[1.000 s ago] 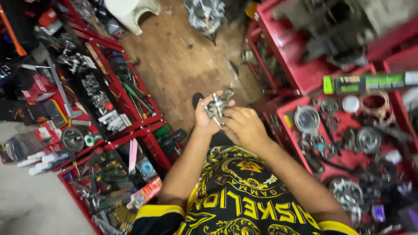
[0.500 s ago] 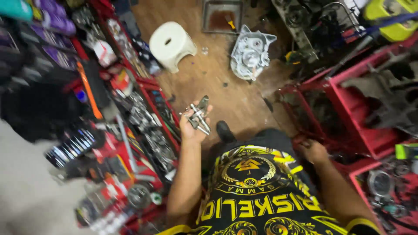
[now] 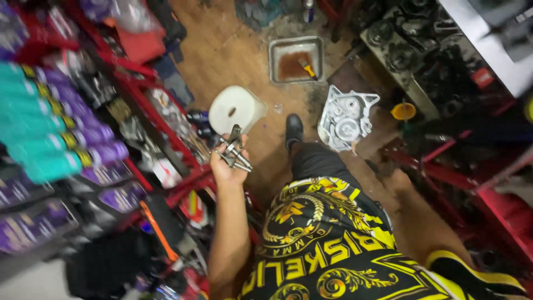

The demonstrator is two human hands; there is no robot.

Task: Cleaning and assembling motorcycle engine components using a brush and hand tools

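Left hand raised palm-up, fingers curled round a loose bundle of metal parts: a few short shafts and a small forked piece, held above the wooden floor beside the red shelf rack. Right hand lowered by the right knee, blurred; could not tell whether open or closed, nothing seen in it.

Likely trouble from here: grip looked slack and the parts lay crosswise rather than packed, so a tilt of the palm could have let one shaft slide off and roll under the rack. White stool and grey engine cover stood close below, so a dropped piece could have struck either. Metal tray with brown oily liquid and a small brush sat further off on the floor; a careless foot could have tipped it.

Packages: rows of round tubes lying on their sides on the left shelves, teal ones above and purple ones beside and below, each with a yellow-and-black band near the cap. Small orange funnel at the right.
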